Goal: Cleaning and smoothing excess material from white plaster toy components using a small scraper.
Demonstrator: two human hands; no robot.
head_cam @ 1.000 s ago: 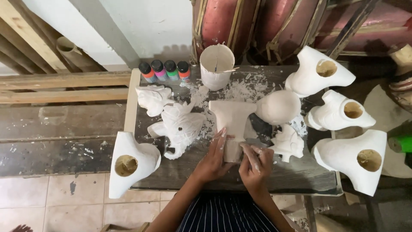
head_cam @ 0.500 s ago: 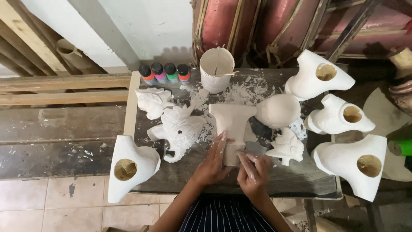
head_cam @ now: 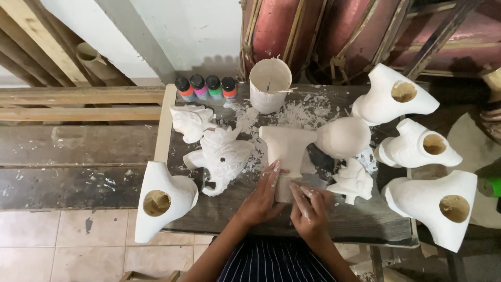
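Note:
A white T-shaped plaster piece (head_cam: 286, 146) lies flat on the dark worktable (head_cam: 219, 214) in front of me. My left hand (head_cam: 261, 196) lies on its stem, fingers stretched out and pressing it down. My right hand (head_cam: 308, 209), dusted white, has its fingers bunched at the stem's lower right edge, over a small grey patch (head_cam: 314, 180). Whether these fingers hold anything is hidden.
White plaster figures surround the piece: a fish-like figure (head_cam: 222, 156), a round vessel (head_cam: 343, 137), a small figure (head_cam: 355, 180), hollow casts at left (head_cam: 162, 201) and right (head_cam: 436, 201). At the back stand a white cup (head_cam: 269, 86) and several paint bottles (head_cam: 205, 87).
My right hand has slid slightly down along the stem. My left hand stays pressed on the piece.

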